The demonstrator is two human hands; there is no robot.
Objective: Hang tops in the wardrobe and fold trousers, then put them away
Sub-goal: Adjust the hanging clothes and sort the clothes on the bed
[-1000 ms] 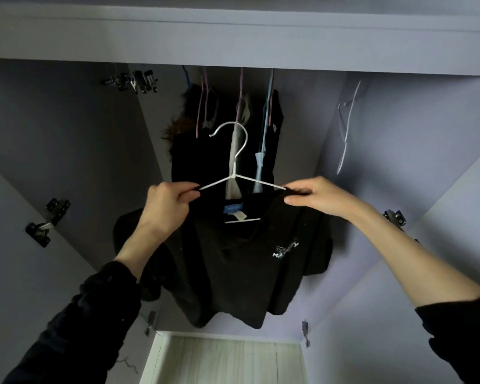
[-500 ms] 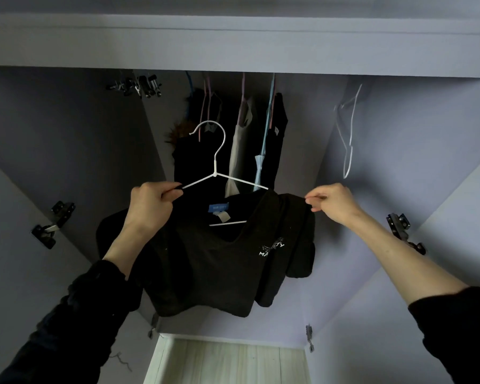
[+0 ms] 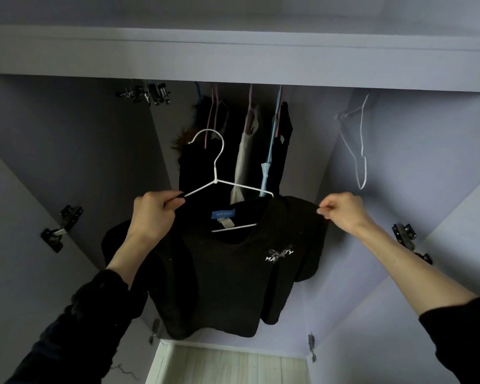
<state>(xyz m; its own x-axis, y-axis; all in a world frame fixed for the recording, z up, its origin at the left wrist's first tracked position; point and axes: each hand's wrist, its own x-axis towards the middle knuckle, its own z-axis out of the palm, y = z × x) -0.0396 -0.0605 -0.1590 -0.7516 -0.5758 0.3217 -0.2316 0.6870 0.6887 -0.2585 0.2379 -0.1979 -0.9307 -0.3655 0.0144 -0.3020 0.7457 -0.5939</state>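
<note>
My left hand has its fingers curled tight round the left shoulder of the black T-shirt together with the left arm of the white wire hanger, thumb and forefinger closed over both. My right hand pinches the shirt's right shoulder seam between thumb and fingertips, the other fingers tucked loosely behind; it holds cloth only, and the hanger's right arm ends short of it, at about nine o'clock from that hand.

The shirt hangs between my two hands, front towards me, with a blue neck label just under the collar and a small white chest print at four o'clock from the label. The hanger's lower bar shows through the neck opening; its hook rises at twelve o'clock from the collar, free in the air, not on any rail.

Beyond the hook, deeper in the lilac wardrobe, several dark garments hang on coloured hangers. At two o'clock from the shirt an empty white hanger dangles alone. At eleven o'clock a cluster of metal clip hangers sits near the top. Door hinges show on the side panels, and a strip of pale wood floor lies at six o'clock.
</note>
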